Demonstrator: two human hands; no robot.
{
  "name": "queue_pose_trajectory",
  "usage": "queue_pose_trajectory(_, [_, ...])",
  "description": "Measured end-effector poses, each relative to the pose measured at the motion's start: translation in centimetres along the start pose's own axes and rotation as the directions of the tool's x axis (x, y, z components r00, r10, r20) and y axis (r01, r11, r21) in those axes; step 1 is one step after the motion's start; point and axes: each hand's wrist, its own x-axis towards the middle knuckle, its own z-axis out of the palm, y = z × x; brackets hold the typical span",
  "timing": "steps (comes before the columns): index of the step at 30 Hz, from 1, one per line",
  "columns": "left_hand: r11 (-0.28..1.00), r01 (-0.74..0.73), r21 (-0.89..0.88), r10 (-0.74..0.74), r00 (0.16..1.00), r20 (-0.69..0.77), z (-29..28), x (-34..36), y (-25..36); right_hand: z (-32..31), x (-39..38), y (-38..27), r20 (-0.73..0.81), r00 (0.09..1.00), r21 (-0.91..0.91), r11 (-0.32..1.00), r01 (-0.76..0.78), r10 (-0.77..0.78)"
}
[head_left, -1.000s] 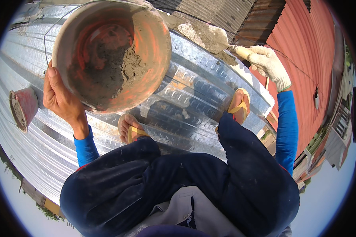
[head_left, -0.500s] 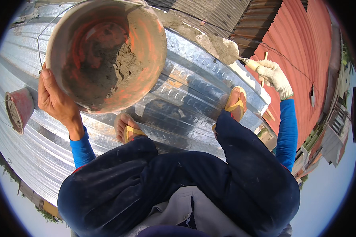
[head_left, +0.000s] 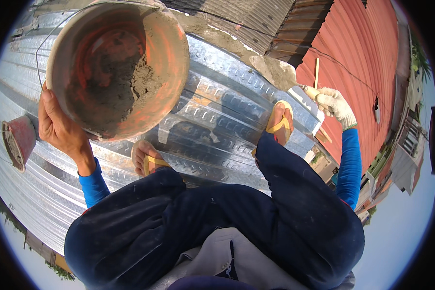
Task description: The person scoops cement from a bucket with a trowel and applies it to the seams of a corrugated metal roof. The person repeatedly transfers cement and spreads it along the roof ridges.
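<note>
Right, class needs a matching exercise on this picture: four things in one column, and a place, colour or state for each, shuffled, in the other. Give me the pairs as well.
Column one
1. Left hand
2. Right hand
3. Small bucket
4. Sandals

Column two
A. Yellow, worn on the feet
B. Gloved, holding a trowel
C. Near the far left of the view, on the metal sheets
D. Bare, holding the large bucket

Pairs: 1-D, 2-B, 3-C, 4-A

Left head-worn fisheye, facing steeply down over wearer's lap (head_left: 222, 208); mortar bucket (head_left: 176, 67) close at 10 o'clock, metal roofing (head_left: 212, 130) farther below.
</note>
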Motion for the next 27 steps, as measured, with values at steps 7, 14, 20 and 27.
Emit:
queue_pose_trajectory(7, [1.000,-0.010,0.004,0.010,1.000,-0.002,0.0,0.0,-0.1,-0.4,-5.4,-1.2,-0.098,0.992,-0.068,0.995,0.075,-0.082])
queue_pose_trajectory(14, [1.000,-0.010,0.021,0.010,1.000,-0.009,0.4,0.4,0.4,4.6,-7.5,-3.1,-0.157,0.905,-0.340,0.882,0.326,-0.395])
queue_pose_trajectory(20, [1.000,-0.024,0.008,0.024,1.000,-0.004,0.3,0.5,0.0,7.0,-5.9,-4.4,-0.191,0.894,-0.454,0.844,0.286,-0.405])
queue_pose_trajectory(27, [1.000,0.005,-0.023,-0.005,1.000,-0.014,0.0,0.4,-0.4,6.8,-4.9,-4.4,-0.211,0.892,-0.396,0.869,0.296,-0.399])
